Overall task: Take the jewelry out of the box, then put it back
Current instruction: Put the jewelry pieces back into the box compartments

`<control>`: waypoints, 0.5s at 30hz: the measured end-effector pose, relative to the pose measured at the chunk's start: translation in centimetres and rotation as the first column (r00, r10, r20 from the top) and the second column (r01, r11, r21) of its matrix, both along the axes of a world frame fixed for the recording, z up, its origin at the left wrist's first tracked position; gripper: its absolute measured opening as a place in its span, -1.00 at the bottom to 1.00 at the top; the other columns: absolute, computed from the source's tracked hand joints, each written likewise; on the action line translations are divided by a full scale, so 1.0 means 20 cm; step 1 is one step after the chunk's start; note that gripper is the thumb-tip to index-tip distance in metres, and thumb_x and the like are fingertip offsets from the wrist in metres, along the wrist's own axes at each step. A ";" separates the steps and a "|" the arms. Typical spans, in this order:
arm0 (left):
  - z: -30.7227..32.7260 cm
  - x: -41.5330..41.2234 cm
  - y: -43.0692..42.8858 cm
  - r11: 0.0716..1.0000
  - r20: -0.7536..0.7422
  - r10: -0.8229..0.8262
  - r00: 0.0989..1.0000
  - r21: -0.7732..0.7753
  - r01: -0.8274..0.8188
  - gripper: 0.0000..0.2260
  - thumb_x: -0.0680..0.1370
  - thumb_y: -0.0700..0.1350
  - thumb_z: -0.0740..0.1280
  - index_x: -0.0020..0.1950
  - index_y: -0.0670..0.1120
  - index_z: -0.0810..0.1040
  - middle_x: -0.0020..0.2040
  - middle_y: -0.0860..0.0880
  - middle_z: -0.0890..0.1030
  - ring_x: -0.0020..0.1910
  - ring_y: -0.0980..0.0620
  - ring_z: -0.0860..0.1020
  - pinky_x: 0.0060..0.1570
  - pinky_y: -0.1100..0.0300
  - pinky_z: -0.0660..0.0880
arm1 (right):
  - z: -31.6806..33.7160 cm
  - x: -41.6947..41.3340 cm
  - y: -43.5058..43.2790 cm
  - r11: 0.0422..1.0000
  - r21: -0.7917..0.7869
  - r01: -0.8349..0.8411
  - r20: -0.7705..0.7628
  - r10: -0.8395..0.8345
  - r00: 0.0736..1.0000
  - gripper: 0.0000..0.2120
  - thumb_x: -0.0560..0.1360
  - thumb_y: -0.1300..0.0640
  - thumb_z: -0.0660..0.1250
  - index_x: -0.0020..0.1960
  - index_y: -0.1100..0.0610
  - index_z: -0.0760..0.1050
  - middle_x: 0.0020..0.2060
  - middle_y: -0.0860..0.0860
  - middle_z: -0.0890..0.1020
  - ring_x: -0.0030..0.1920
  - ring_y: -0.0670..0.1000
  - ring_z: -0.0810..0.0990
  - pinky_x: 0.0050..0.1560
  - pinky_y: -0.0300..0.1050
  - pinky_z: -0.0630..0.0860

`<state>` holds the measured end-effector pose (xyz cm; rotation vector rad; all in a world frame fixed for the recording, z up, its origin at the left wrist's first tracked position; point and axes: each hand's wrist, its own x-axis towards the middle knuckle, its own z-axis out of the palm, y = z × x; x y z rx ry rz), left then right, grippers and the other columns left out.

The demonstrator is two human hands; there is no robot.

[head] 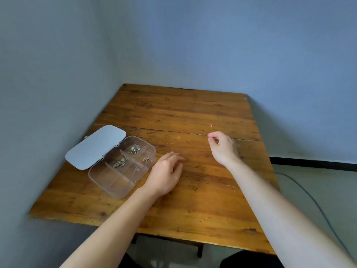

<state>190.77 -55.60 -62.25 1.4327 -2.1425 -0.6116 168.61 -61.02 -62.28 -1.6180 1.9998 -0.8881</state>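
The right hand (222,147) is raised over the far right part of the tabletop (202,200), fingers curled in and thumb pinched to forefinger; whether it grips anything I cannot tell. Just beyond its fingertips lies one small piece with a red head on a thin stem (211,126), alone on the wood. The left hand (166,175) rests palm down on the tabletop, fingers loosely spread and holding nothing, its edge just beside the near right corner of the box (123,167). There is one box, clear plastic, split into compartments, its pale lid (95,147) swung open to the far left. Four little clusters of jewelry (119,163) lie inside, silvery chain-like tangles, each in its own compartment: two larger ones in the left row, two smaller in the right row. The nearest compartments look bare.
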 end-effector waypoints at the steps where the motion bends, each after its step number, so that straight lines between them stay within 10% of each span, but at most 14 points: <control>1: 0.03 0.04 0.04 0.999 -0.053 0.009 0.999 -0.051 -0.012 -0.78 0.60 -0.13 0.28 0.22 -0.08 0.60 0.30 -0.05 0.56 0.35 -0.03 0.46 0.30 0.10 0.40 | -0.01 0.04 0.03 1.000 0.018 -0.010 0.030 0.009 1.000 -0.76 0.64 0.07 0.21 0.25 0.01 0.57 0.19 -0.01 0.62 0.16 0.01 0.54 0.05 -0.17 0.38; 8: 0.09 0.52 0.29 0.924 -0.293 0.280 0.914 -0.176 -0.339 -0.78 0.58 -0.17 0.34 0.23 -0.06 0.55 0.23 0.01 0.52 0.25 0.06 0.47 0.24 0.07 0.45 | -0.08 0.49 0.22 0.993 0.070 -0.095 0.216 0.078 0.973 -0.63 0.64 -0.04 0.23 0.38 0.09 0.46 0.14 0.02 0.60 0.20 0.06 0.54 0.14 -0.14 0.42; 12: 0.09 0.72 0.23 0.697 -0.492 0.671 0.555 0.162 -0.699 -0.59 0.57 -0.18 0.33 0.42 -0.11 0.38 0.37 -0.09 0.36 0.15 0.11 0.45 0.07 0.41 0.42 | -0.08 0.77 0.30 0.985 0.105 -0.139 0.332 0.097 0.938 -0.39 0.57 -0.28 0.18 0.47 0.08 0.32 0.07 -0.01 0.59 0.12 0.11 0.61 0.16 0.10 0.56; 15: 0.12 0.77 0.13 0.565 -0.581 0.749 0.319 0.306 -0.767 -0.55 0.53 -0.19 0.35 0.42 -0.13 0.37 0.37 -0.09 0.42 0.24 0.05 0.47 0.16 0.22 0.44 | -0.12 0.91 0.37 0.979 0.125 -0.161 0.336 0.111 0.935 -0.22 0.47 -0.45 0.15 0.51 -0.01 0.14 0.16 -0.07 0.51 0.17 0.01 0.49 0.07 -0.06 0.42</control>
